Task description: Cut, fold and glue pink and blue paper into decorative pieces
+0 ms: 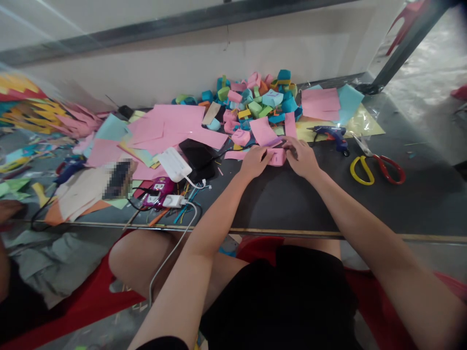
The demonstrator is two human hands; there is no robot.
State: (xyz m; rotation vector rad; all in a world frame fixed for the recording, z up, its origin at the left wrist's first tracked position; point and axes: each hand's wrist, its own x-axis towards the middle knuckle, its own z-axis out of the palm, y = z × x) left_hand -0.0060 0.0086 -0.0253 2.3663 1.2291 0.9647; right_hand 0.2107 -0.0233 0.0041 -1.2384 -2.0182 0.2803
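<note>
A small folded pink paper piece [277, 157] lies on the dark table between my two hands. My left hand [254, 161] holds its left end, the thumb against the paper. On the other side, my right hand [301, 156] touches its right end with bent fingers. Just beyond the hands lie a pink paper square [263, 131] and a pink strip [290, 125]. Behind them is a heap of small folded paper pieces [255, 104] in pink, blue, green and yellow.
At right are a blue glue gun [330, 132] and scissors [379, 163] with yellow and red handles. Left are pink sheets [175, 119], a white power bank [174, 164], a purple power strip [158, 192] with cables, and another person's hand [10, 210].
</note>
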